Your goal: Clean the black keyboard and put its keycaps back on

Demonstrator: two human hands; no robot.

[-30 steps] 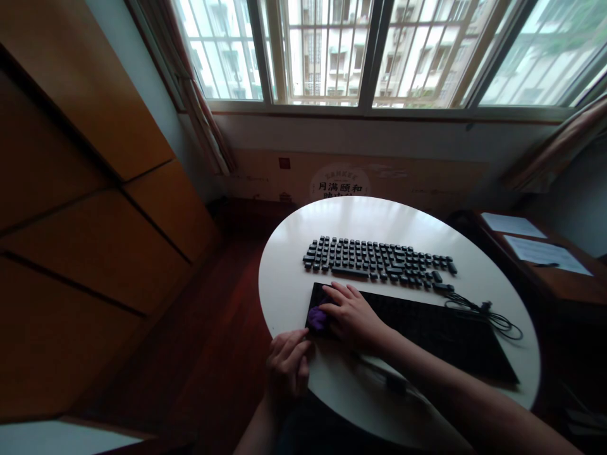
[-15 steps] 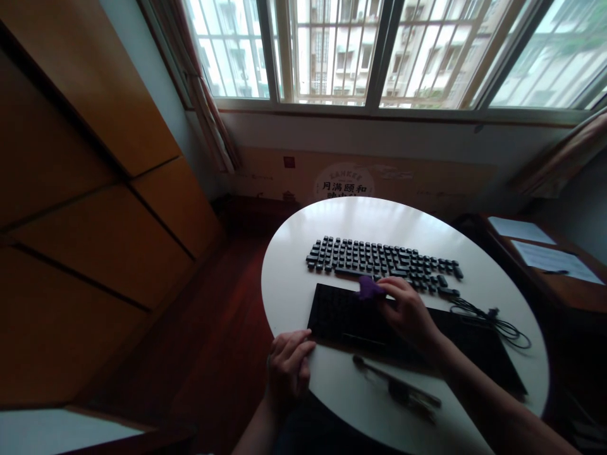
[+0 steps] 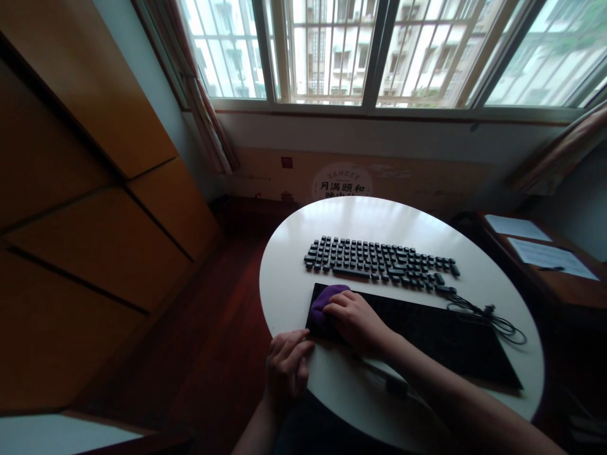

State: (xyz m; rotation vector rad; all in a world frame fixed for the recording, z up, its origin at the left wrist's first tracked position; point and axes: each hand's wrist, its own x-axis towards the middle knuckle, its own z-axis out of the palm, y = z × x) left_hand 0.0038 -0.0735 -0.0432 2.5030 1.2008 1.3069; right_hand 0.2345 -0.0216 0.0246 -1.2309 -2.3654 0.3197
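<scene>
Panel [image 3: 436,332] and purple wad [image 3: 327,297]: hand positions and handling

Location: the black panel lies flat toward the near side of the round white table [image 3: 289,253]. The purple wad rests on the panel's left end, between its two left corners.

Right hand [image 3: 355,318]: fingers bent and closed on the wad from above; thumb out of sight. Left hand [image 3: 288,360]: fingers curled, tips at the panel's near left corner; a pinch cannot be confirmed. The hands are apart.

Handling: the wad is judged light, soft and easily deformed; cloth or putty cannot be told. Grasp it from above with the fingertips. The panel is judged stiff and liable to slide on the glossy top; hold it by a corner.

Surroundings: loose keycaps [image 3: 374,258] lie beyond the panel's far edge, near a coiled cable [image 3: 493,321].
</scene>
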